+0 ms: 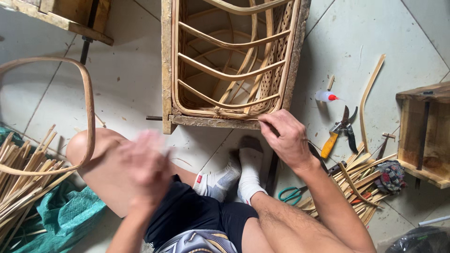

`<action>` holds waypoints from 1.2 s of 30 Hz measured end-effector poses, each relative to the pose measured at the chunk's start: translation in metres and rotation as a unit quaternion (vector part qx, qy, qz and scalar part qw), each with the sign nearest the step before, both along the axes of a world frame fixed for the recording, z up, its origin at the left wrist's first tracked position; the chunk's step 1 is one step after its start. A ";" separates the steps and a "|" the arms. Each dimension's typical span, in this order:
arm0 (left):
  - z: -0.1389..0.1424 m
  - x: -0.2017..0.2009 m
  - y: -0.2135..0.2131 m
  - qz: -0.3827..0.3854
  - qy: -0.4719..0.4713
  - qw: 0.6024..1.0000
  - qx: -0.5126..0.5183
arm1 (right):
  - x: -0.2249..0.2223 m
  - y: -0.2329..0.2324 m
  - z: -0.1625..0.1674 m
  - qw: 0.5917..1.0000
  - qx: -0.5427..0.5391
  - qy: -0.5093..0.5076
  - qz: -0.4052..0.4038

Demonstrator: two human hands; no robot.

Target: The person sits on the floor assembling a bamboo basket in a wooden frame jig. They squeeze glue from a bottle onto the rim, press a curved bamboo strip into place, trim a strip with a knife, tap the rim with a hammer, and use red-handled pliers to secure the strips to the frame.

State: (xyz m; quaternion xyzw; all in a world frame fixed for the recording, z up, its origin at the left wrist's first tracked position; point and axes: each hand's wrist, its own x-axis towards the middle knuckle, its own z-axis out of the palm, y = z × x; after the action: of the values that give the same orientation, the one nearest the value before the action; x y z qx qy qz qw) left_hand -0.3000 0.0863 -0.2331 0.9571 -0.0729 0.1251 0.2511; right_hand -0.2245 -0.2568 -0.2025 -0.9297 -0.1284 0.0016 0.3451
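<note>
Right hand (286, 138) pinches the rattan basket (229, 61) rim at its wooden mould (212, 122) — left hand (145, 166) blurred, empty, grip unclear.

Black shorts (197, 213), white socks (243, 173), bare arms.

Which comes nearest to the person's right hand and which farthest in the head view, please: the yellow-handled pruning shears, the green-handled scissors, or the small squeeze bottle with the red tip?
From the right hand:
1. Yellow-handled pruning shears, just to its right on the floor.
2. Green-handled scissors, below it, beside the forearm; only slightly farther.
3. Squeeze bottle, up and to the right, near the wooden frame; close to the scissors in distance, so their order is uncertain.
</note>
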 end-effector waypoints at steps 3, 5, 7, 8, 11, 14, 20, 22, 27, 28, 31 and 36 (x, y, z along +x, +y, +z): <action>-0.007 0.007 -0.070 -0.173 0.020 0.980 -0.097 | -0.001 0.005 -0.005 0.999 -0.006 -0.053 -0.003; -0.013 0.017 -0.106 -0.224 0.030 0.969 -0.101 | 0.003 0.010 -0.011 0.996 -0.008 -0.089 -0.010; -0.016 0.018 -0.130 -0.237 0.052 0.965 -0.096 | 0.004 0.013 -0.017 0.993 -0.003 -0.115 -0.014; -0.017 0.019 -0.138 -0.235 0.063 0.966 -0.090 | 0.005 0.014 -0.020 0.992 0.003 -0.122 -0.015; -0.021 0.017 -0.145 -0.226 0.084 0.968 -0.074 | 0.005 0.015 -0.025 0.990 0.012 -0.138 -0.002; -0.026 0.012 -0.141 -0.226 0.087 0.968 -0.063 | 0.004 0.011 -0.026 0.990 0.012 -0.136 0.034; -0.035 0.015 -0.131 -0.226 0.075 0.970 -0.056 | 0.004 0.006 -0.021 0.994 0.021 -0.091 0.061; -0.036 0.017 -0.130 -0.229 0.072 0.969 -0.052 | 0.005 0.006 -0.021 0.994 0.015 -0.092 0.065; -0.034 0.022 -0.132 -0.247 0.062 0.967 -0.014 | 0.010 0.003 -0.020 0.996 0.003 -0.063 0.071; -0.034 0.023 -0.133 -0.253 0.065 0.965 -0.001 | 0.010 0.003 -0.019 0.996 -0.002 -0.058 0.072; -0.031 0.024 -0.134 -0.267 0.070 0.960 0.038 | 0.011 0.002 -0.018 0.996 -0.005 -0.053 0.076; -0.021 0.024 -0.133 -0.267 0.065 0.956 0.097 | 0.006 0.005 -0.017 0.996 -0.023 -0.046 0.069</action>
State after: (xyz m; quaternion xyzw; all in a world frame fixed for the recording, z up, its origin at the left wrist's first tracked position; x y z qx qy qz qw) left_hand -0.2756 -0.0464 -0.2546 0.9285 -0.3214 -0.0172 0.1855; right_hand -0.2182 -0.2514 -0.2198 -0.9256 -0.2078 -0.0140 0.3161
